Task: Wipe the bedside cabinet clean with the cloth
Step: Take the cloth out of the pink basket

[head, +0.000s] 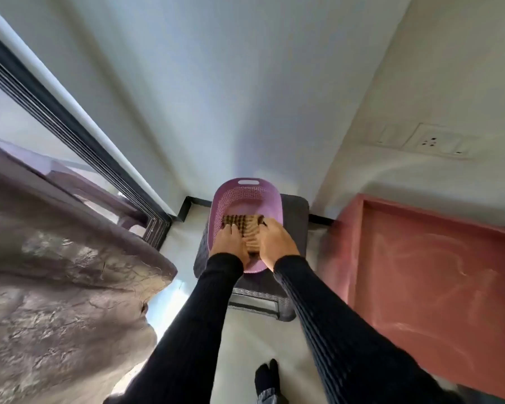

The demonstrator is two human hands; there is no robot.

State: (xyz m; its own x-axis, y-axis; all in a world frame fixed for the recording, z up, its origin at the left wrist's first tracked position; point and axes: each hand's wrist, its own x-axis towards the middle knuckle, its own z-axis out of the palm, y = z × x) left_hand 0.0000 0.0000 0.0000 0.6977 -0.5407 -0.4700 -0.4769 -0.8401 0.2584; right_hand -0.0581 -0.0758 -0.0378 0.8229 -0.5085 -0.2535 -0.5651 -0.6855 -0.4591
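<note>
A brown and tan striped cloth [246, 224] lies inside a pink perforated basket [247, 193], which stands on a dark woven stool [295, 217]. My left hand [227, 242] and my right hand [276, 243] both reach into the basket. Each hand's fingers are curled around a side of the cloth. The reddish-brown bedside cabinet [432, 275] stands to the right of the stool, its flat top dusty with pale smears. Black sleeves cover both my forearms.
A bed with a grey-brown blanket [56, 272] fills the left side. A window with a dark frame [70, 132] runs along the left wall. A switch and socket plate [432, 141] sits on the right wall. My foot in a black sock [267, 377] stands on the pale floor.
</note>
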